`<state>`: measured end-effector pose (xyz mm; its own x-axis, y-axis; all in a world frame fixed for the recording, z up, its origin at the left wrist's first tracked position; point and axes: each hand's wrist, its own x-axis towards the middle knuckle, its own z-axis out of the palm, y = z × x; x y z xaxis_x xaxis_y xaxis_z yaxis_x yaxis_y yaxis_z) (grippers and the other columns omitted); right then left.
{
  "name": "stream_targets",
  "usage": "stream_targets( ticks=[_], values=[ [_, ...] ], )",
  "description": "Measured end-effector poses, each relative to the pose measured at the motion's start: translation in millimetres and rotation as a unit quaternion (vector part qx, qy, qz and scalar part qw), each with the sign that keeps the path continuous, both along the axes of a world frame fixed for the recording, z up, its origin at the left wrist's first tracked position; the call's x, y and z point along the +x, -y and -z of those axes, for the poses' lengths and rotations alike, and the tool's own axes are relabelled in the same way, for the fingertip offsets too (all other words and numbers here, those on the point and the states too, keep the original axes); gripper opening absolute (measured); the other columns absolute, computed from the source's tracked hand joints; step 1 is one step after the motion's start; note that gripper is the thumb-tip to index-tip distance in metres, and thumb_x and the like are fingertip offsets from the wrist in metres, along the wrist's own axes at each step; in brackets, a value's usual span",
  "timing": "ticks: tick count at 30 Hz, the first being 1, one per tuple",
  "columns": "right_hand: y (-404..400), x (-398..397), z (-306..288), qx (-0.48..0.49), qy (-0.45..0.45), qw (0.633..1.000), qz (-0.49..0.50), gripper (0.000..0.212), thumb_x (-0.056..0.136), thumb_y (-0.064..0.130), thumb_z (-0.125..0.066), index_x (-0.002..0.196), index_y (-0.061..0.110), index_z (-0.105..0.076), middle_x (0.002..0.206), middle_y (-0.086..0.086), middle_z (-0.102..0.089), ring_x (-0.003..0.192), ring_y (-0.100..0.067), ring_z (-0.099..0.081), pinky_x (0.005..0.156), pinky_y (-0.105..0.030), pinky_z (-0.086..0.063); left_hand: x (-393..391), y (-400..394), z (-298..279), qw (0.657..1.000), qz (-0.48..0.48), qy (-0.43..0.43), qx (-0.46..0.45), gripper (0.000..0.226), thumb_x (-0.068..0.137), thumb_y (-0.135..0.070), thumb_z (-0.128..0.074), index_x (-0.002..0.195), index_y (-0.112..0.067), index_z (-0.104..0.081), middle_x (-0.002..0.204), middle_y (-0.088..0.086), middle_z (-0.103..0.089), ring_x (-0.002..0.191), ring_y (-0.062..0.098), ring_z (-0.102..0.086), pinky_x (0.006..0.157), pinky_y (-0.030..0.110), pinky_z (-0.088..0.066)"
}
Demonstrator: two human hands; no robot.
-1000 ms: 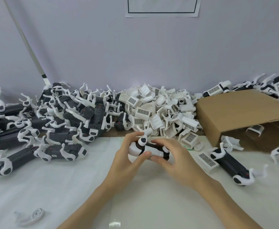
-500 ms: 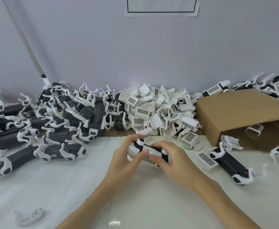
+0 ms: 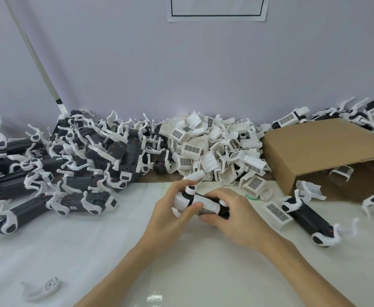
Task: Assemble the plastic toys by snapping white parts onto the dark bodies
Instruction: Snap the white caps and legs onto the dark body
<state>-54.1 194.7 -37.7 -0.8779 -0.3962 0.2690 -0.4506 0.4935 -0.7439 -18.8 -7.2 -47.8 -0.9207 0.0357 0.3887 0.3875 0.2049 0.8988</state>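
Both hands hold one toy [image 3: 200, 203] low over the white table, just in front of the parts piles. It has a dark body with white parts and a gridded white cover on it. My left hand [image 3: 170, 214] grips its left, white end, thumb across the front. My right hand [image 3: 234, 214] wraps its right, dark end, hiding most of that half. A heap of loose white covers [image 3: 214, 147] lies behind the hands. Dark bodies with white arms [image 3: 75, 156] are piled at the left.
A cardboard box [image 3: 318, 151] lies on its side at the right with more toys behind and inside it. One dark toy [image 3: 307, 216] and a loose white cover [image 3: 276, 212] lie right of my hands. A single white arm piece [image 3: 46, 286] rests near the front left.
The toy has been turned in my hands, so its gridded white cover now faces up. Both hands sank slightly toward the table and kept their grip.
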Motion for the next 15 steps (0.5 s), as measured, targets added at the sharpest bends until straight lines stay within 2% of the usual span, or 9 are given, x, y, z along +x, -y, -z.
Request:
stream_targets(
  ticks=[5,8,10,12,15],
  values=[
    [-1.1,0.2,-4.3,0.015,-0.006,1.0,-0.007,0.03,0.084,0.037,-0.085,0.11,0.036,-0.071,0.105,0.015,-0.066,0.102,-0.005,-0.061,0.087,-0.026,-0.049,0.0,-1.9,-0.3,1.0,-0.012,0.002,0.007,0.037,0.094,-0.028,-0.077,0.128,-0.037,-0.064,0.108,-0.008,-0.074,0.104,0.014,-0.069,0.089,0.018,-0.05],
    [-1.0,2.6,-5.5,-0.039,0.015,0.999,-0.009,0.037,0.084,0.036,-0.086,0.116,0.042,-0.068,0.108,0.016,-0.068,0.103,-0.005,-0.065,0.088,-0.023,-0.051,-0.6,-0.2,0.2,0.999,-0.035,0.022,0.023,0.037,0.092,-0.033,-0.081,0.126,-0.04,-0.067,0.111,-0.012,-0.074,0.105,0.011,-0.07,0.089,0.02,-0.052],
    [-0.7,2.9,-5.6,-0.041,-0.032,0.999,-0.013,0.052,0.086,0.035,-0.085,0.13,0.043,-0.059,0.123,0.019,-0.062,0.118,-0.004,-0.059,0.097,-0.02,-0.047,-0.6,0.5,-0.3,0.996,-0.063,0.036,0.047,0.036,0.09,-0.038,-0.083,0.124,-0.038,-0.07,0.109,-0.012,-0.075,0.101,0.009,-0.071,0.084,0.019,-0.054],
    [-0.9,3.4,-5.9,0.0,-0.094,0.995,-0.032,0.062,0.086,0.034,-0.084,0.138,0.04,-0.053,0.137,0.02,-0.051,0.132,-0.005,-0.049,0.106,-0.021,-0.041,-0.7,1.9,-2.2,0.991,-0.094,0.045,0.082,0.034,0.089,-0.043,-0.084,0.12,-0.035,-0.073,0.105,-0.012,-0.076,0.093,0.008,-0.071,0.076,0.016,-0.052],
    [2.4,7.1,-2.0,0.096,-0.203,0.975,0.002,0.06,0.087,0.032,-0.081,0.14,0.036,-0.054,0.143,0.016,-0.047,0.136,-0.009,-0.047,0.111,-0.033,-0.044,-1.5,3.7,-4.3,0.988,-0.094,0.046,0.118,0.033,0.087,-0.043,-0.081,0.117,-0.031,-0.074,0.106,-0.01,-0.077,0.094,0.009,-0.071,0.077,0.017,-0.053]
  ],
)
